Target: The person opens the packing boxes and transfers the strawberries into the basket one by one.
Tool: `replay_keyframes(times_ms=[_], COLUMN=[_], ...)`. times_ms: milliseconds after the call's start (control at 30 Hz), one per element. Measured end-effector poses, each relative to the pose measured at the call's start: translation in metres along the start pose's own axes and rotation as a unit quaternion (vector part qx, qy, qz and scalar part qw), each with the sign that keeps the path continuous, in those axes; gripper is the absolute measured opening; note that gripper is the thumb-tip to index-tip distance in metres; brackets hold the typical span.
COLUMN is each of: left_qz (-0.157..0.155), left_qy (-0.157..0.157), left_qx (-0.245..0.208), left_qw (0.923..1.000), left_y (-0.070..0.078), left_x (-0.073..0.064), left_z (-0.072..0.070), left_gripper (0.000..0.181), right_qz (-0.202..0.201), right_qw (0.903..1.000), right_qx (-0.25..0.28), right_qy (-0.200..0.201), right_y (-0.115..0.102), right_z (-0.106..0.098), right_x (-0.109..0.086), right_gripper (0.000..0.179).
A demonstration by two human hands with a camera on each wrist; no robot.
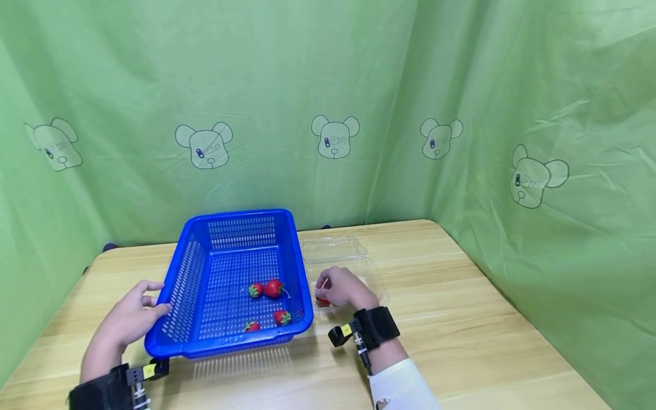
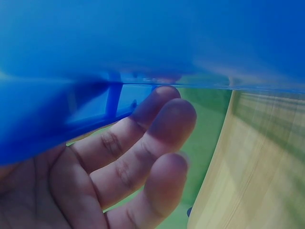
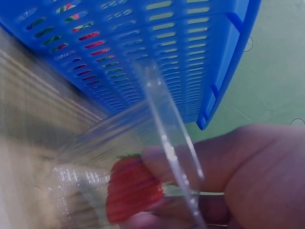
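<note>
A blue plastic basket with slotted walls stands tilted on the table. Several strawberries lie inside it, among them a large strawberry. My left hand grips the basket's left rim, with fingers under the rim in the left wrist view. To the basket's right sits a clear plastic box, its lid folded back. Inside the box, my right hand pinches a red strawberry between thumb and fingers, partly covered by the hand in the head view.
The wooden table reaches back to a green curtain with bear-head drawings, which also runs along both sides. The basket's right wall is close beside the clear box. Each wrist wears a black strap with a small camera.
</note>
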State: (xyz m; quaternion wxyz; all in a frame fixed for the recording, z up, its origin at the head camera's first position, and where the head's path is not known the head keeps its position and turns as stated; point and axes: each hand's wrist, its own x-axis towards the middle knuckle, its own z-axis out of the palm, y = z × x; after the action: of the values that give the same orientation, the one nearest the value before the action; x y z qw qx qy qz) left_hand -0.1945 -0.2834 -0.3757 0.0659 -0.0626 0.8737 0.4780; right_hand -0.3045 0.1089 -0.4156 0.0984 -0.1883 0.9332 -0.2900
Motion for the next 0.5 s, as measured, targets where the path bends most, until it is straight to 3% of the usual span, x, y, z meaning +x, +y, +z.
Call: replay_keyframes(times_ms=[500], left_qz=[0.004], left_qy=[-0.003], left_qx=[0.001], left_qw=[1.0000], left_y=[0.0002], left_x=[0.0001], left_z=[-0.0007], left_gripper=[0.056], right_qz=[-0.018], right_qw=[0.9992], right_qx=[0.008], right_qy=[0.035], right_y=[-0.0051], right_z=[-0.0058], right_x=[-0.0007], right_gripper=[0.006])
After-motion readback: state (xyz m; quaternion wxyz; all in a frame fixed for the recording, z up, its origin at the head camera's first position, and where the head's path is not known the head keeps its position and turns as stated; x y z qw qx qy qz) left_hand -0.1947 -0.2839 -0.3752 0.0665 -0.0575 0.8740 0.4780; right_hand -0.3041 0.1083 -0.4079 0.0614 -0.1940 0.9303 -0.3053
